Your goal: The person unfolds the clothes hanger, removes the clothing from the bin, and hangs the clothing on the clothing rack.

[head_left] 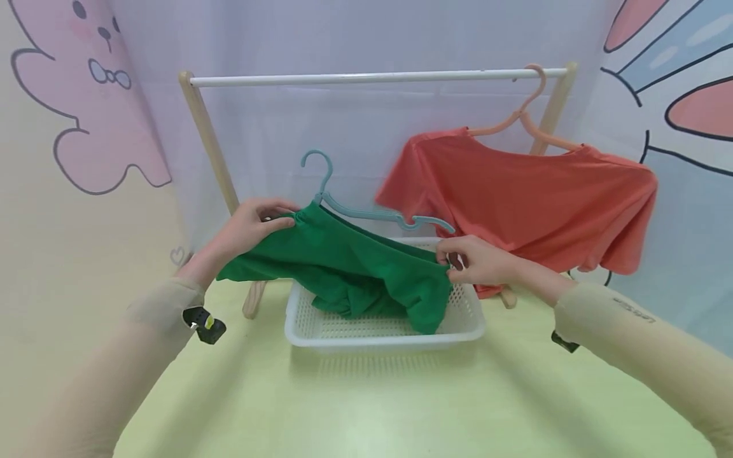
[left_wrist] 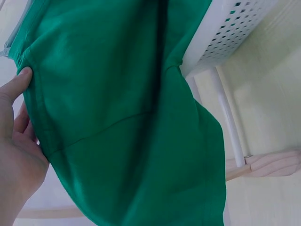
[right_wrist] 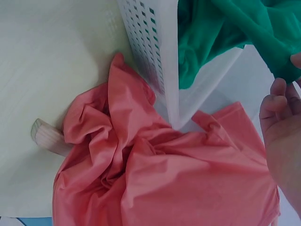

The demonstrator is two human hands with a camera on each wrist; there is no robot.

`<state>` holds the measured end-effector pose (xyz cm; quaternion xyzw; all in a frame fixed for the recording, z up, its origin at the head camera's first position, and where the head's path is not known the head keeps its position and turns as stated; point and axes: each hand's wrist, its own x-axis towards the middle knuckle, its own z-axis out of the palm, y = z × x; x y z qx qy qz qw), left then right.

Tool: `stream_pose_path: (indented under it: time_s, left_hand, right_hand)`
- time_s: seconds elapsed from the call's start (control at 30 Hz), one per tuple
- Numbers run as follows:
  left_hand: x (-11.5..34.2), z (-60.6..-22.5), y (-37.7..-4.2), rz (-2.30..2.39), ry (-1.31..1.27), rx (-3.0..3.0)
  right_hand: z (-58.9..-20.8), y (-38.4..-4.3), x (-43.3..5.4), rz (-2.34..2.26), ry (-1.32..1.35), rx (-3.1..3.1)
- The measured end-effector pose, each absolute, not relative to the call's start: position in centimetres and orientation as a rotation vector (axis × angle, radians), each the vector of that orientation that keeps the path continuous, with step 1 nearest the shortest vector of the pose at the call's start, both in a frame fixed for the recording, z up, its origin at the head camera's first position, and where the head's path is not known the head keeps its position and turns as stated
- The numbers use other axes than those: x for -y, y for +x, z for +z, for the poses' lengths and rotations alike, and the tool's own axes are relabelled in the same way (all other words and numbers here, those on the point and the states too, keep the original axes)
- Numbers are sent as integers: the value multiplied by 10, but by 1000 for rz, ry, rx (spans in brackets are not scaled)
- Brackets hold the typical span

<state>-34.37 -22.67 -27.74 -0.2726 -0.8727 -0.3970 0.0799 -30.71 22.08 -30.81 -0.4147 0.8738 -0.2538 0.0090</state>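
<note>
A green T-shirt point(head_left: 349, 261) hangs partly over the white basket, with one side of a blue-green hanger point(head_left: 366, 214) inside its left shoulder. The hanger's right arm lies bare above the neckline, and its hook points up, off the rail. My left hand point(head_left: 252, 226) pinches the shirt at that left shoulder, thumb in front; the left wrist view shows the thumb on the green cloth point(left_wrist: 103, 94). With thumb and fingers my right hand point(head_left: 478, 259) pinches the right end of the shirt's neck edge, below the hanger's bare tip. In the right wrist view its fingertips hold a green corner.
A white perforated basket point(head_left: 366, 343) stands on the pale table point(head_left: 366, 407) below the shirt. Behind it is a wooden rack with a white rail point(head_left: 355, 78). A coral T-shirt point(head_left: 527, 197) hangs at the right on an orange hanger point(head_left: 504, 124), its lower part beside the basket.
</note>
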Motion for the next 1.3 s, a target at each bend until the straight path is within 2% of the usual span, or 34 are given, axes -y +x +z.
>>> stream_pose_path:
  time_s: [0.23, 0.63, 1.3]
  left_hand:
    - [232, -279, -340, -1169, -858, 2622]
    - [239, -283, -334, -1189, -784, 2636]
    - [235, -282, -327, -1148, -793, 2688]
  right_hand:
    - [-298, -306, -231, -789, -1343, -2765]
    - [-275, -306, -237, -845, -1338, -2773]
    - [-259, -304, -236, -783, -1373, -2778]
